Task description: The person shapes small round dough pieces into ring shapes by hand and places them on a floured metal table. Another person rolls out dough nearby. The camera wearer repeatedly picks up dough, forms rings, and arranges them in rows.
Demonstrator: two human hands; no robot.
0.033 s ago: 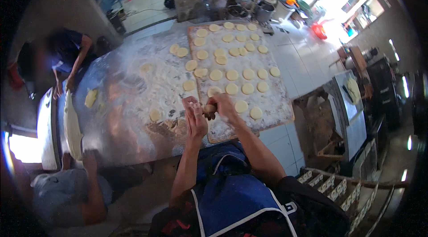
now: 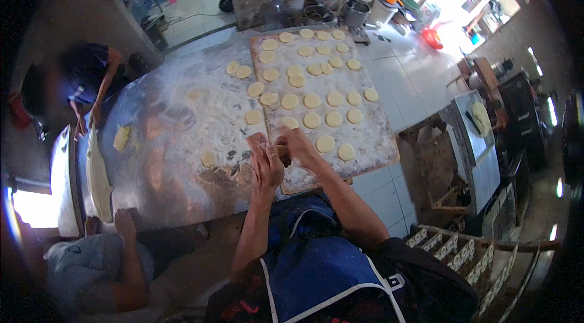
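Note:
Over the near edge of a floured board (image 2: 377, 146), my two hands meet. My left hand (image 2: 266, 160) is raised with its fingers stretched out. Beside it, my right hand (image 2: 298, 148) is curled, its fingertips close to the left palm. A small tan-brown piece (image 2: 283, 150) shows between the hands, mostly hidden; its kind I cannot make out. Pale flat dough rounds (image 2: 312, 101) lie in loose rows across the board beyond. The closest are a round (image 2: 291, 123) just past my right hand and another (image 2: 325, 144) to its right.
A flour-dusted metal table (image 2: 164, 165) extends left, with a dough lump (image 2: 122, 138) on it. At its left end, one person's hands (image 2: 87, 125) are by a long dough strip (image 2: 97, 171); another person (image 2: 100, 268) sits nearer. Racks (image 2: 453, 256) stand at the right.
The whole view has shifted slightly. My right hand's fingers have closed in against the left palm, and the tan-brown piece between the hands shows less than before.

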